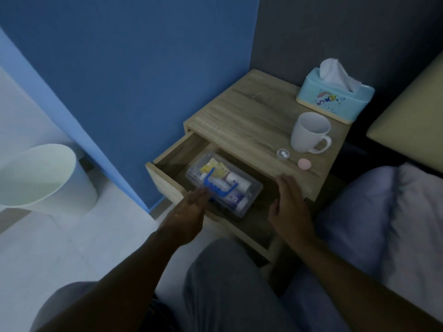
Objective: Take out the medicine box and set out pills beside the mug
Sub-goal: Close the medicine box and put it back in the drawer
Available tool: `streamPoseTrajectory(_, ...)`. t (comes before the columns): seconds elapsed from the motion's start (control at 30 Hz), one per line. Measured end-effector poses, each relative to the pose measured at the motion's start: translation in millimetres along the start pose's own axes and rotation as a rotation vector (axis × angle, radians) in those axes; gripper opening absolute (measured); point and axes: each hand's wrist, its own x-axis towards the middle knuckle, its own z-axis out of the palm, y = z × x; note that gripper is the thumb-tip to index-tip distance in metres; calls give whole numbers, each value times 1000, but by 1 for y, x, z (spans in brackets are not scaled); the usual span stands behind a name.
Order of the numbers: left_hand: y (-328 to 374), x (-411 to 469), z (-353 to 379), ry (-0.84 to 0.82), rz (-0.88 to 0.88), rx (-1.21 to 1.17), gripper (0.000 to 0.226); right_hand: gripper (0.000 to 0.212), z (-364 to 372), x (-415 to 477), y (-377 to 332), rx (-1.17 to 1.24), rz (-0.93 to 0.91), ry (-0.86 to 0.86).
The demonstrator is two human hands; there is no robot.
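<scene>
A clear plastic medicine box (pixel 249 190) with a blue handle lies in the open drawer (pixel 167 161) of the wooden nightstand (pixel 244 121); bottles and packets show through its lid. My left hand (pixel 189 212) is flat and open at the box's near left corner, fingertips by the handle. My right hand (pixel 290 204) is open to the right of the box, apart from it, near the nightstand's front edge. On top stands a white mug (pixel 309 133). In front of it sit a small clear cup with white pills (pixel 283 154) and a pink round lid (pixel 304 163).
A light blue tissue box (pixel 335 97) stands at the back right of the nightstand. A white waste bin (pixel 45 178) is on the floor at left. A bed with pale bedding (pixel 383 224) lies at right. My knees are below the drawer.
</scene>
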Motion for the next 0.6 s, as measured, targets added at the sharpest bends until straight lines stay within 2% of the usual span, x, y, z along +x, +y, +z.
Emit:
streamPoseTrajectory(0.07,-1,-15,9,102,5,-47,55,68,-6,5,17,-106,-14,-37)
streamPoseTrajectory(0.1,-2,-22,14,171,-48,-92,49,68,-8,6,26,-138,-15,-56)
streamPoseTrajectory(0.2,2,-27,28,330,-393,-274,36,68,-11,7,44,-186,-33,-96)
streamPoseTrajectory(0.3,9,-19,41,334,-666,-473,61,66,-9,9,47,-201,-65,-115)
streamPoseTrajectory(0.37,18,-12,48,298,-667,-636,74,66,-8,11,45,-203,-62,-138)
streamPoseTrajectory(0.47,31,-2,54,275,-634,-884,77,66,-8,11,44,-223,-60,-141)
streamPoseTrajectory(0.6,36,9,59,317,-639,-971,81,65,-7,11,42,-238,-72,-143)
